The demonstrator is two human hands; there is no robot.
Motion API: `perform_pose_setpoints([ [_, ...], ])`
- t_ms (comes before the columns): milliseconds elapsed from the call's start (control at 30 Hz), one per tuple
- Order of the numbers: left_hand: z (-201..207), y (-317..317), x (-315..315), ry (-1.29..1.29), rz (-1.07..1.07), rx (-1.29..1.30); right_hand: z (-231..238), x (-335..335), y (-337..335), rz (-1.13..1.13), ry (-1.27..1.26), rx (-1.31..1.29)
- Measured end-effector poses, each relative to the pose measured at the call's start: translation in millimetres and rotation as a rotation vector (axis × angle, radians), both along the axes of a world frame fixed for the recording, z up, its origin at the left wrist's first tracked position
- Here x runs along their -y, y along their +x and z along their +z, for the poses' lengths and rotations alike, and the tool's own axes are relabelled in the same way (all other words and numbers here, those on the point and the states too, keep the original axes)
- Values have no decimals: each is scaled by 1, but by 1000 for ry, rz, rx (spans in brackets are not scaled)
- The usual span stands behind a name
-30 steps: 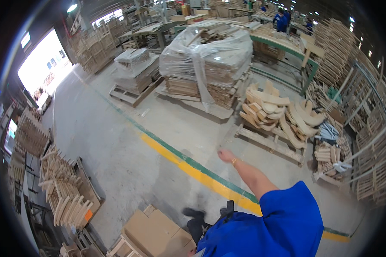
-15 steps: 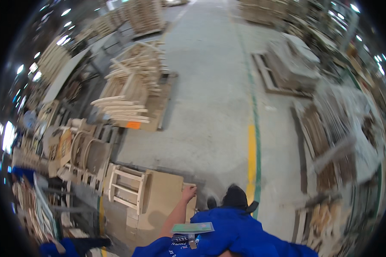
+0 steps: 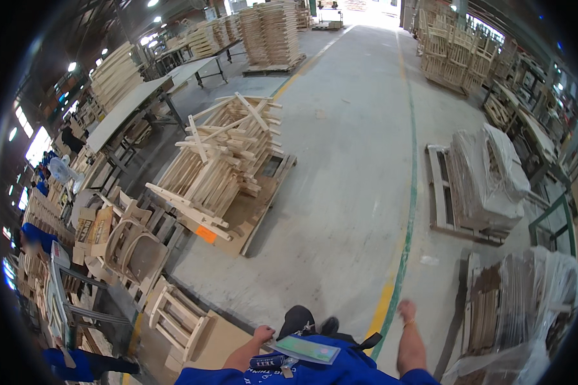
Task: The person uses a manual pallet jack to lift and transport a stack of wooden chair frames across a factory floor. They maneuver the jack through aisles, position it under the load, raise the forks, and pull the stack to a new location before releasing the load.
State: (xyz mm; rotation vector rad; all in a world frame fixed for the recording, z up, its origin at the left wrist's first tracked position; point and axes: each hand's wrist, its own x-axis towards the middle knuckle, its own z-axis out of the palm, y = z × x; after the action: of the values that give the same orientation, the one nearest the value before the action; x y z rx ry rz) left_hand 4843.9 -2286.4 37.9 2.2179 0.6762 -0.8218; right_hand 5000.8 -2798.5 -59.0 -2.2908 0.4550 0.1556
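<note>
My left hand (image 3: 263, 333) is low in front of me, beside the corner of a brown board (image 3: 223, 346) on the floor. Its fingers look curled, and what they hold, if anything, is hidden. On that board lies a small pale wooden frame (image 3: 178, 321) with rungs. My right hand (image 3: 406, 310) hangs out over the floor to the right of the yellow and green lines, with a thin band at the wrist. Its fingers look loosely apart, with nothing seen in them. A green card (image 3: 307, 350) hangs at my chest.
Pale wooden frames (image 3: 218, 167) are heaped on a pallet ahead left; curved chair parts (image 3: 135, 247) stand nearer. At right are wrapped stacks (image 3: 485, 179) and plastic-covered boards (image 3: 514, 308). Chairs (image 3: 459, 48) are piled far right. A person in blue (image 3: 38, 237) is at far left.
My left hand was on the wooden edge of the board and is now closer to my body. My right hand has come into view. My view has tipped up along the aisle.
</note>
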Motion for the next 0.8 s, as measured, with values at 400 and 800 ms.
perform_pose_setpoints([
  [400, -53, 330, -15, 65, -160, 161, 68, -63, 398, 260, -69, -6],
  [800, -3, 824, -66, -213, 285, 253, -7, -153, 482, 239, 151, -908],
])
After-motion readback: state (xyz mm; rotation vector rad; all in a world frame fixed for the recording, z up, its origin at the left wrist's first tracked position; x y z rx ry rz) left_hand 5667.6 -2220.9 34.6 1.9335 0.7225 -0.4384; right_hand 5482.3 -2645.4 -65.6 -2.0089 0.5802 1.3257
